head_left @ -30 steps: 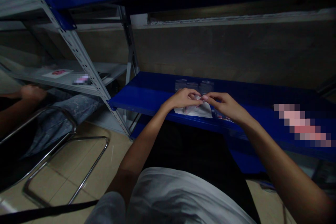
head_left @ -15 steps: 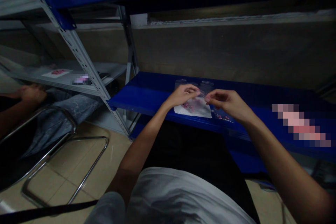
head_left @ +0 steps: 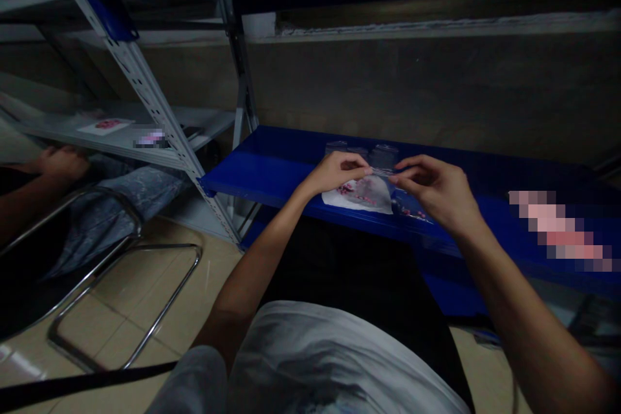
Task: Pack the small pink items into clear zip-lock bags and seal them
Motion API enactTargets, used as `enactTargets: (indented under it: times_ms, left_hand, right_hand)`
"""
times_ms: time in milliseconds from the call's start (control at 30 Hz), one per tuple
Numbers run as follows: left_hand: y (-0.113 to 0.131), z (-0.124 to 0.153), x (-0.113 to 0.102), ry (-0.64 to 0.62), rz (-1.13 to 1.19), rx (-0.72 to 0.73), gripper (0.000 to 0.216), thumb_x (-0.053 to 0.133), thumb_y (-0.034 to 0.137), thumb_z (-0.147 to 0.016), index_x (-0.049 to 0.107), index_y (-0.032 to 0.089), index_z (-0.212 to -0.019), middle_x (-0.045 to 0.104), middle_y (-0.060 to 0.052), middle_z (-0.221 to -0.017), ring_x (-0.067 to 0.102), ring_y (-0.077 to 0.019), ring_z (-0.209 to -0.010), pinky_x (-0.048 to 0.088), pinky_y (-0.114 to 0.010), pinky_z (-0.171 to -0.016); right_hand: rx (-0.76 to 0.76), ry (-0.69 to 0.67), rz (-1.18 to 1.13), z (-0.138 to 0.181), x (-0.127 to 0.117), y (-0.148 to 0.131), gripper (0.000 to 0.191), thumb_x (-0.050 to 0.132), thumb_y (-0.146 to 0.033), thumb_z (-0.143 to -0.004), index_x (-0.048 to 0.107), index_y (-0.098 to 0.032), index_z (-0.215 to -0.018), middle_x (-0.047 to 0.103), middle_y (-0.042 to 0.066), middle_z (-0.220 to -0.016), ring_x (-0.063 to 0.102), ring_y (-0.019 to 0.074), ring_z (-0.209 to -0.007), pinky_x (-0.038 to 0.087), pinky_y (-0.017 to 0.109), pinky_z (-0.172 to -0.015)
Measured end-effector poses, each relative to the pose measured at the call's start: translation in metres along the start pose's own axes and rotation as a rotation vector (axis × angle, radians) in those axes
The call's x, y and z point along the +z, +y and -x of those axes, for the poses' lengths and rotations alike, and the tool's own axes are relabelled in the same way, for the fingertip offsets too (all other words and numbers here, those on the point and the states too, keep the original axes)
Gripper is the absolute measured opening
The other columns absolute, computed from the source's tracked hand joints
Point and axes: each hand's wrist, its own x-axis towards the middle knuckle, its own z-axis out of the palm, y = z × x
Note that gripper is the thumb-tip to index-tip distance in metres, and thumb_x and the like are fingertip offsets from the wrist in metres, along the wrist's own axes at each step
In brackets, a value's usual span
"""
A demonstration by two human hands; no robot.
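A small clear zip bag [head_left: 365,187] with several pink pieces showing in or behind it hangs over a white sheet [head_left: 359,205] on the blue shelf. My left hand [head_left: 334,174] pinches the bag's top edge at its left side. At the right end of that edge is my right hand [head_left: 434,191], thumb and a finger closed at the corner while another finger is raised. More small pink pieces [head_left: 347,188] lie on the sheet. Beside it, under my right hand, rests another clear bag [head_left: 412,210] with pink bits.
Behind my hands lie more clear zip bags [head_left: 384,154] on the blue shelf [head_left: 272,162]. A blurred-out pink item [head_left: 557,229] is to the right. At left are a metal upright [head_left: 145,90], a grey shelf [head_left: 63,129], another person's hands [head_left: 63,162] and a chair frame [head_left: 130,252].
My right hand has shifted slightly right and raised one finger. The bag's top edge now shows stretched between my hands, with the bag lower over the sheet. The view has tilted slightly.
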Motion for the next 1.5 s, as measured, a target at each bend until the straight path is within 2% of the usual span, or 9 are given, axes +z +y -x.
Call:
enactTargets:
  times_ms: [100, 233, 400, 700, 933, 1067, 1200, 1333, 1500]
  left_hand:
    - [-0.001, 0.000, 0.001, 0.016, -0.010, -0.014, 0.027, 0.076, 0.040, -0.081, 0.072, 0.013, -0.084, 0.069, -0.004, -0.081, 0.062, -0.0125, -0.074, 0.049, -0.027, -0.071]
    - [-0.003, -0.001, 0.004, 0.076, -0.029, 0.006, 0.027, 0.074, 0.039, -0.083, 0.071, 0.013, -0.084, 0.068, -0.003, -0.077, 0.061, -0.0115, -0.071, 0.048, -0.025, -0.068]
    - [0.000, -0.002, 0.008, 0.123, -0.026, 0.016, 0.026, 0.073, 0.038, -0.085, 0.073, 0.012, -0.085, 0.070, -0.004, -0.076, 0.064, -0.0122, -0.070, 0.049, -0.025, -0.067]
    - [0.006, 0.000, 0.009, 0.154, -0.066, -0.039, 0.023, 0.074, 0.035, -0.085, 0.074, 0.012, -0.081, 0.072, -0.006, -0.072, 0.066, -0.0123, -0.068, 0.049, -0.023, -0.062]
    - [-0.004, -0.002, 0.005, 0.091, -0.005, -0.049, 0.024, 0.077, 0.036, -0.081, 0.073, 0.012, -0.083, 0.070, -0.005, -0.076, 0.064, -0.0115, -0.069, 0.050, -0.023, -0.064]
    - [-0.006, -0.003, 0.006, 0.102, -0.008, -0.049, 0.023, 0.075, 0.035, -0.082, 0.072, 0.012, -0.084, 0.069, -0.004, -0.074, 0.064, -0.0113, -0.069, 0.050, -0.023, -0.064]
    - [-0.003, -0.001, 0.008, 0.104, -0.039, -0.020, 0.021, 0.074, 0.033, -0.083, 0.072, 0.012, -0.083, 0.069, -0.004, -0.074, 0.063, -0.0110, -0.068, 0.051, -0.023, -0.066]
    - [0.001, 0.000, 0.009, 0.069, -0.101, -0.023, 0.021, 0.070, 0.033, -0.087, 0.073, 0.013, -0.084, 0.070, -0.004, -0.072, 0.064, -0.0114, -0.065, 0.049, -0.021, -0.061]
    - [0.000, 0.001, 0.012, 0.082, -0.124, -0.068, 0.025, 0.070, 0.037, -0.088, 0.075, 0.012, -0.087, 0.072, -0.006, -0.075, 0.065, -0.0120, -0.065, 0.047, -0.019, -0.055]
  right_hand:
    - [0.002, -0.012, 0.004, 0.000, 0.003, 0.001, 0.036, 0.081, -0.050, -0.076, 0.070, -0.023, -0.097, 0.075, 0.009, -0.084, 0.069, 0.0258, -0.074, 0.051, 0.035, -0.062]
    - [0.034, 0.017, -0.111, -0.002, 0.008, 0.006, 0.048, 0.083, -0.056, -0.073, 0.069, -0.022, -0.103, 0.074, 0.010, -0.093, 0.069, 0.0251, -0.079, 0.049, 0.031, -0.056]
    - [0.162, -0.026, -0.177, -0.004, 0.008, 0.011, 0.042, 0.081, -0.059, -0.075, 0.072, -0.020, -0.089, 0.070, 0.006, -0.077, 0.059, 0.0174, -0.063, 0.041, 0.028, -0.050]
    - [0.119, 0.001, -0.161, -0.006, 0.000, 0.011, 0.038, 0.083, -0.057, -0.073, 0.075, -0.021, -0.081, 0.071, 0.006, -0.075, 0.057, 0.0175, -0.062, 0.043, 0.032, -0.056]
    - [0.117, -0.024, -0.156, -0.007, 0.005, 0.012, 0.039, 0.082, -0.059, -0.072, 0.072, -0.022, -0.078, 0.069, 0.005, -0.074, 0.057, 0.0171, -0.063, 0.042, 0.030, -0.054]
    - [0.169, -0.073, -0.241, -0.006, 0.006, 0.009, 0.040, 0.081, -0.059, -0.073, 0.072, -0.022, -0.083, 0.071, 0.007, -0.081, 0.061, 0.0186, -0.069, 0.044, 0.028, -0.054]
    - [0.198, -0.123, -0.202, -0.004, 0.009, 0.007, 0.041, 0.079, -0.061, -0.075, 0.073, -0.022, -0.087, 0.070, 0.006, -0.079, 0.058, 0.0165, -0.064, 0.041, 0.027, -0.050]
    - [0.157, -0.104, -0.178, -0.003, 0.014, 0.008, 0.041, 0.078, -0.060, -0.075, 0.071, -0.021, -0.081, 0.066, 0.003, -0.070, 0.052, 0.0141, -0.056, 0.036, 0.027, -0.048]
    - [0.107, -0.046, -0.173, -0.004, 0.015, 0.012, 0.036, 0.077, -0.056, -0.076, 0.069, -0.020, -0.077, 0.068, 0.004, -0.072, 0.053, 0.0147, -0.058, 0.037, 0.027, -0.049]
